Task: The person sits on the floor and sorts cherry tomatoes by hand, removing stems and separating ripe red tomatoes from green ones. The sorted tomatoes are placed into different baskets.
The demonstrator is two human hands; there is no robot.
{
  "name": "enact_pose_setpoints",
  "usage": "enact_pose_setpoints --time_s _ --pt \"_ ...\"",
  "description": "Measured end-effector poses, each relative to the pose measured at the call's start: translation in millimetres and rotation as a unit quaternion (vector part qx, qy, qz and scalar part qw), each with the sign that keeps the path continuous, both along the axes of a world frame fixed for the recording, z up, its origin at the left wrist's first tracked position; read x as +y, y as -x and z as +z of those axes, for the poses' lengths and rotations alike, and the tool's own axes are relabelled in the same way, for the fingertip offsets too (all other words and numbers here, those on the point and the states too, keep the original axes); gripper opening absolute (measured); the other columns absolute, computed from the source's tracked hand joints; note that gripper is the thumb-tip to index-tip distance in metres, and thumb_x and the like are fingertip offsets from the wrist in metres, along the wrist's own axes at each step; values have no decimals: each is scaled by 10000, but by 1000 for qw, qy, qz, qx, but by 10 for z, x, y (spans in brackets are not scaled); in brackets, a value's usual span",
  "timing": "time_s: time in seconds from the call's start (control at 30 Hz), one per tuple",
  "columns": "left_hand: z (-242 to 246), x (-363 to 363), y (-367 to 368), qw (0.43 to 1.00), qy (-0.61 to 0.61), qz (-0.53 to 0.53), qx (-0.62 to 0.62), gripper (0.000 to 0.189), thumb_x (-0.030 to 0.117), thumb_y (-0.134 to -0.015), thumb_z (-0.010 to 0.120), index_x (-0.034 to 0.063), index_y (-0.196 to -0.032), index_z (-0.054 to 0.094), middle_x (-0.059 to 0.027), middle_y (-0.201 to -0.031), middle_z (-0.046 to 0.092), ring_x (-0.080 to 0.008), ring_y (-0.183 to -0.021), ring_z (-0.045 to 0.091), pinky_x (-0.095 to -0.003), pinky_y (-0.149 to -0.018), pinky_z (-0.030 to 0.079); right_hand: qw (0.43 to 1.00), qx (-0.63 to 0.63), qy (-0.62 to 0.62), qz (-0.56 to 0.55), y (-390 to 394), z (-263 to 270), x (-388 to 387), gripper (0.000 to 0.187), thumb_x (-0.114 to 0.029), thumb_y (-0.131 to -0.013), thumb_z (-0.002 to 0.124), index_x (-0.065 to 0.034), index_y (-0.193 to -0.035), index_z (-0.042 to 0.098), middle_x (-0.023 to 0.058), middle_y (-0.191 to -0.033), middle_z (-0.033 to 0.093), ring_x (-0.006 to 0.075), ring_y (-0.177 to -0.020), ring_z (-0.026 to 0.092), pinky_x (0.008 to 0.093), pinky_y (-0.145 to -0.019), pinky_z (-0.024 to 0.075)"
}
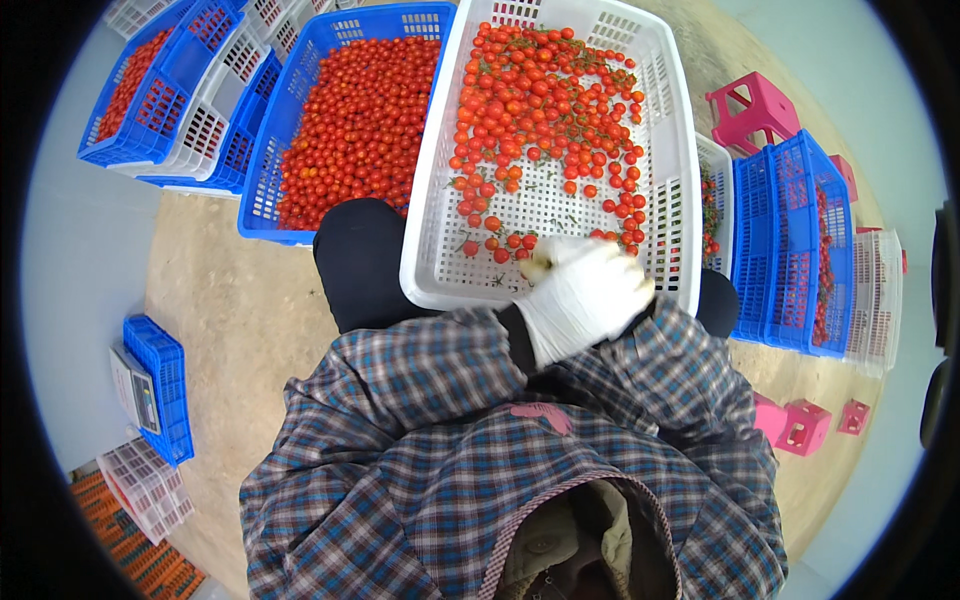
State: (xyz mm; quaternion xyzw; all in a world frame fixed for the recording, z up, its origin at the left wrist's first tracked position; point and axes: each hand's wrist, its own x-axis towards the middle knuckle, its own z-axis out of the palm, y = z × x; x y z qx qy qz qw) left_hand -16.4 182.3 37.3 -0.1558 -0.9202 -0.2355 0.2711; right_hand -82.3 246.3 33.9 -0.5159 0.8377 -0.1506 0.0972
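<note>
Both my hands wear white gloves and overlap at the near end of a white plastic crate (431, 274). My left hand (574, 311) lies across the front and covers much of my right hand (559, 251). Whether either holds something is hidden and blurred. Cherry tomatoes (540, 90), many on green stems, fill the crate's far part. Several loose tomatoes (501, 255) lie just left of my hands, and more run along the right wall. Bits of green stem (559, 223) are scattered on the slotted floor.
A blue crate (259, 195) full of stemless cherry tomatoes stands at the left. Stacked crates (180, 112) rise behind it, with blue crates (757, 247) at the right. Pink stools (757, 112) stand on the right. A scale (139, 390) sits by a blue crate at lower left.
</note>
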Motion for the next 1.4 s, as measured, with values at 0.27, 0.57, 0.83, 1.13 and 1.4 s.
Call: enact_pose_setpoints --time_s 0.27,0.57,0.83,1.13,1.4 --pt "-231 -1359 -194 609 -778 148 42 411 257 -1010 522 -20 -1314 530 -158 -1264 613 -249 -1206 585 -366 -1011 490 986 -7 -73 153 564 -775 -364 241 -197 -866 657 -84 -1077 630 148 -933 668 338 -909 667 445 -754 543" --pt "-373 -1265 -151 598 -792 103 -62 388 234 -1041 477 -31 -1320 525 -186 -1245 629 -266 -1122 639 -380 -973 508 965 -4 -192 180 704 -1184 -466 322 -163 -828 669 -53 -1123 599 177 -1006 664 355 -952 663 441 -788 548" --pt "-340 -1254 -166 603 -788 109 -61 333 196 -1059 433 -27 -1268 566 -166 -1194 655 -222 -1073 657 -334 -941 513 974 -209 -73 46 791 -954 -343 354 -140 -842 661 -58 -1177 582 212 -1018 634 365 -954 637 405 -859 525" --pt "-395 -1236 -143 613 -778 112 -79 372 233 -1038 479 -24 -1297 550 -184 -1226 643 -258 -1106 651 -368 -960 513 978 -55 -135 149 562 -968 -472 442 -112 -836 665 -115 -1267 569 184 -1083 633 351 -970 666 436 -804 552" --pt "-402 -1232 -141 621 -770 113 -94 374 226 -1039 472 -29 -1302 546 -184 -1229 642 -259 -1103 653 -366 -958 511 955 32 -231 182 500 -1072 -648 279 -110 -840 638 -78 -1116 616 150 -1061 643 327 -989 663 429 -785 557"
